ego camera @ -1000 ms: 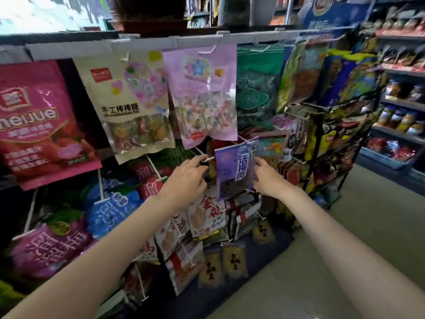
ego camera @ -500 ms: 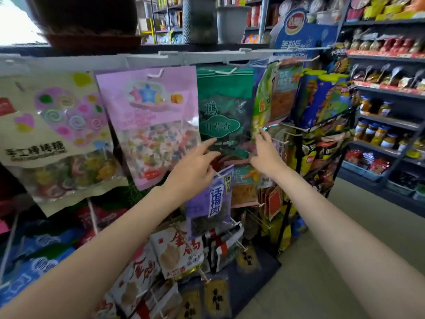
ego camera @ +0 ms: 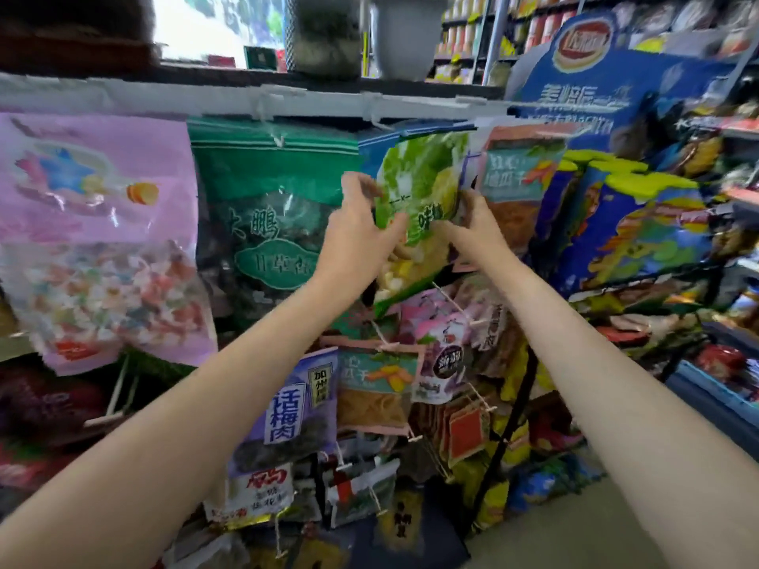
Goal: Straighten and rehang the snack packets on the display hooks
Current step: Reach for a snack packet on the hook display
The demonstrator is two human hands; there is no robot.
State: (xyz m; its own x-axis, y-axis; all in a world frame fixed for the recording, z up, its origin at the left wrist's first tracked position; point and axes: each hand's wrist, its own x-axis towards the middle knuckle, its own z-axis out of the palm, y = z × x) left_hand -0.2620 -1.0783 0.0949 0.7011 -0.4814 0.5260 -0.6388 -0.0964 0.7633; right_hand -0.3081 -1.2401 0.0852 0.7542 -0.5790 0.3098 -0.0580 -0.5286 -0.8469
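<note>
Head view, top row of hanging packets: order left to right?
Pink candy packet → dark green packet → left hand → light green packet, held by both hands → right hand → orange-and-teal packet → blue-and-yellow bags.

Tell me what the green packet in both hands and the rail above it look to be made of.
Green packet: thin glossy plastic film, judging by its sheen and crumpling under the left hand and right hand. Rail: pale and matte, probably painted metal or plastic; too blurred to tell.
</note>
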